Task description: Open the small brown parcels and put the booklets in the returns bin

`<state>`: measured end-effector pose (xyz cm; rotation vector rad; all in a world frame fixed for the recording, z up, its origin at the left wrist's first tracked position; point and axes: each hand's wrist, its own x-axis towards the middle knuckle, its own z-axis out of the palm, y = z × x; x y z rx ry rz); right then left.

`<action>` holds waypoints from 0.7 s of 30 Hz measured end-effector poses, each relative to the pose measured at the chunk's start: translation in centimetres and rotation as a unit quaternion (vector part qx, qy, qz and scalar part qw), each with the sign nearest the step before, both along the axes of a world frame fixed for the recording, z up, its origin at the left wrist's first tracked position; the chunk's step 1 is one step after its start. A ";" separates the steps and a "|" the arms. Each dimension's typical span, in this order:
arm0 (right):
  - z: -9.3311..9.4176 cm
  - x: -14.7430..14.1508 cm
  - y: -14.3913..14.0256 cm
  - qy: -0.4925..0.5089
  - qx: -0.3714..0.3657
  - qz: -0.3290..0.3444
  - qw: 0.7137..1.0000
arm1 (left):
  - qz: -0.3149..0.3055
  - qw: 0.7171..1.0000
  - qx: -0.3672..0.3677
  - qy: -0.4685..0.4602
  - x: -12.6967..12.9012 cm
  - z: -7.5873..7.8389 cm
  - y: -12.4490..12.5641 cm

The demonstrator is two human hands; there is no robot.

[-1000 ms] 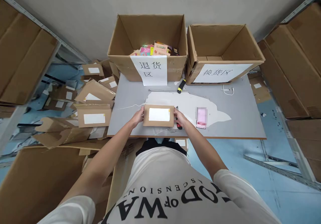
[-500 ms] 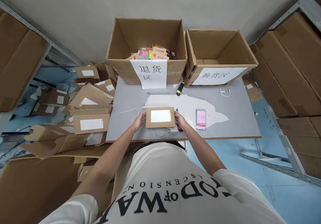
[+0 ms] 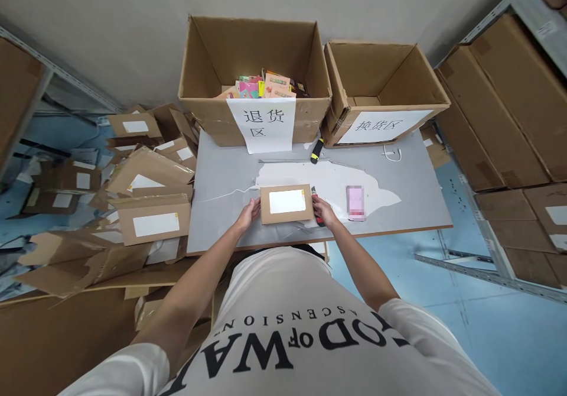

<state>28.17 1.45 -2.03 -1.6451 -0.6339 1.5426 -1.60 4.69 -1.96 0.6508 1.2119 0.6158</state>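
A small flat cardboard box (image 3: 266, 214) with a white label lies near the front edge of the grey table, between my two hands. My left hand (image 3: 248, 214) grips its left side with the fingers along the edge. At the right side, my right hand (image 3: 324, 211) has its fingertips against the box edge. A red and black utility knife (image 3: 319, 222) lies partly hidden under my right hand. To the right of that hand is a small pink packet (image 3: 355, 203), its surface blurred.
At the back stand a large carton (image 3: 204, 119) holding colourful packets and another open carton (image 3: 330, 133), both with paper signs. A black and yellow cutter (image 3: 317, 151) lies before them. Opened boxes (image 3: 150, 168) pile up at the left; stacked cartons (image 3: 509, 100) fill the right shelf.
The view has shifted and turned slightly. Both hands stay at the sides of the small box, which appears a little further right and higher in the picture.
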 end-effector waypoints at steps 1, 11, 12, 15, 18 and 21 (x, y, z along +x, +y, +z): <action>-0.2 0.6 -0.3 -0.016 0.000 -0.009 1.000 | -0.004 1.000 0.000 0.000 -0.1 -0.1 0.0; -2.0 9.8 -5.7 -0.558 -0.038 0.052 0.827 | -0.020 1.000 0.003 0.004 -0.9 -0.2 -0.1; -2.3 10.3 -6.1 -0.578 -0.059 0.059 0.812 | -0.019 1.000 0.002 0.004 -1.1 -0.1 -0.2; -3.1 10.9 -6.4 -0.597 -0.107 0.079 0.791 | -0.014 1.000 0.001 0.006 -1.5 -0.2 -0.4; -3.6 11.0 -5.7 -0.596 -0.155 0.099 0.782 | -0.013 1.000 0.000 0.011 -1.8 -0.4 -0.6; -3.8 11.1 -4.8 -0.578 -0.196 0.129 0.781 | -0.014 1.000 -0.002 0.017 -2.1 -0.5 -0.8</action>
